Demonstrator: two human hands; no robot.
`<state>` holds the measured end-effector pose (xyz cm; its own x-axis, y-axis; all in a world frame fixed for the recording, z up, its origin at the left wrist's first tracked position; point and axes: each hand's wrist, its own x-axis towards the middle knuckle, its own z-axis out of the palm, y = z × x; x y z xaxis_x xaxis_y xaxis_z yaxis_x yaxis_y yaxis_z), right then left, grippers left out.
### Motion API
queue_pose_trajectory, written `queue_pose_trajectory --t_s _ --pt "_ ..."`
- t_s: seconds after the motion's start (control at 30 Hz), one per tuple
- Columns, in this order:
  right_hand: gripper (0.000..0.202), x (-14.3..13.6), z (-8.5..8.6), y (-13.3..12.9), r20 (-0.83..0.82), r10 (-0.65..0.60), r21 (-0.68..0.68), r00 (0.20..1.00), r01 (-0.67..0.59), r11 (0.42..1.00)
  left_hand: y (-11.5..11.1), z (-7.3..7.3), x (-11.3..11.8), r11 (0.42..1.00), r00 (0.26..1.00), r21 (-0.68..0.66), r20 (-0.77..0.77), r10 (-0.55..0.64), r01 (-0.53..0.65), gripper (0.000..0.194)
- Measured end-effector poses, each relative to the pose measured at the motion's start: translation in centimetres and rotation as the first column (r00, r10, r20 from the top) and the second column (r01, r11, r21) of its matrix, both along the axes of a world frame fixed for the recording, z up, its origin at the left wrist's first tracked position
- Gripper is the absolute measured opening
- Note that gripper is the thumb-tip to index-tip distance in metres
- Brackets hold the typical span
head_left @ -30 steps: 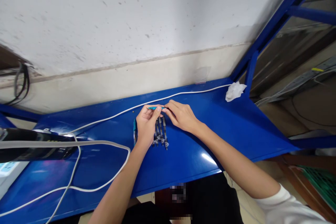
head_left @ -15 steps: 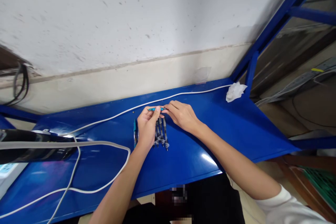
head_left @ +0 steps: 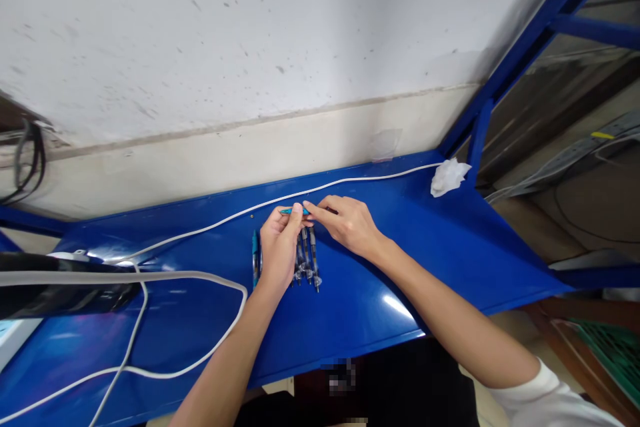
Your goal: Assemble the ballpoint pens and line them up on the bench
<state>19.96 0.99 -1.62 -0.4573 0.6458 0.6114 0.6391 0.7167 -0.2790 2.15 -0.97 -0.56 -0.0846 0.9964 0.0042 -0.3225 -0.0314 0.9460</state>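
Note:
Between the thumb and fingers of my left hand (head_left: 281, 237) lies a teal pen (head_left: 293, 211), held roughly level above the table. My right hand (head_left: 347, 221) has its thumb and index finger closed at the pen's right end, which they partly cover. Below the hands, several dark pens (head_left: 309, 257) with clear plastic at their lower ends lie side by side on the blue table (head_left: 365, 300); my left hand hides part of the row. Another teal pen (head_left: 255, 257) lies just left of my left wrist.
A white cable (head_left: 345, 181) runs along the back of the table to a crumpled white tissue (head_left: 450, 177). More looped cable (head_left: 173, 374) and a black cylindrical object (head_left: 65, 285) are on the left. Behind stands a wall (head_left: 280, 140); a blue frame (head_left: 500, 73) rises at right.
My right fingers have shifted on the pen, with the index finger now straighter and further along its right end. My left hand keeps its hold. The view has moved slightly.

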Motion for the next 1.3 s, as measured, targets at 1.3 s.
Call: queue_pose_trajectory --t_s 1.3 --pt "0.026 0.2 1.1 -0.3 0.029 -0.072 0.011 0.997 0.072 0.997 0.6 1.2 -1.3 0.996 0.997 0.064 0.06 0.051 -0.055 0.029"
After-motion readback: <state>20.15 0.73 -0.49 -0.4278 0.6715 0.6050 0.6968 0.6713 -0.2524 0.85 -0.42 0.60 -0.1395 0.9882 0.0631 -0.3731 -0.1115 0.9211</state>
